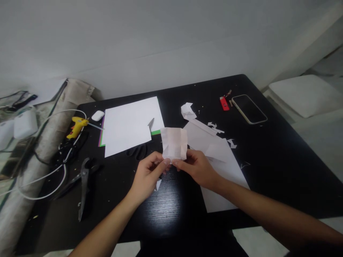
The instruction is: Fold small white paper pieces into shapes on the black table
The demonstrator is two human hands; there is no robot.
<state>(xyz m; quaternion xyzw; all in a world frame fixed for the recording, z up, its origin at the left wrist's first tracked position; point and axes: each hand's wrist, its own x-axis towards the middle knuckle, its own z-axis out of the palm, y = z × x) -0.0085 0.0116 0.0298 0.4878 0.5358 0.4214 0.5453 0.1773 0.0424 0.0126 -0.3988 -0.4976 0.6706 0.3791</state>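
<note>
A small piece of folded white paper (174, 141) with vertical creases is held up between both hands over the black table. My left hand (148, 173) pinches its lower left corner between thumb and fingers. At the lower right edge, my right hand (199, 167) grips it the same way, thumb in front. Scissors (138, 151) lie just beyond my left hand, their blade tip over white sheets (128, 125). Beneath and beyond my right hand rests another white sheet (219, 185). A paper scrap (158, 185) shows beside my left wrist.
On the left lie pliers (84, 182), a yellow glue gun (77, 126) with its cable, and a white earbud case (98, 115). Crumpled paper (188, 111) and cut scraps (232, 143) sit farther back. A red lighter (224, 103) and a phone (249, 109) are at the right.
</note>
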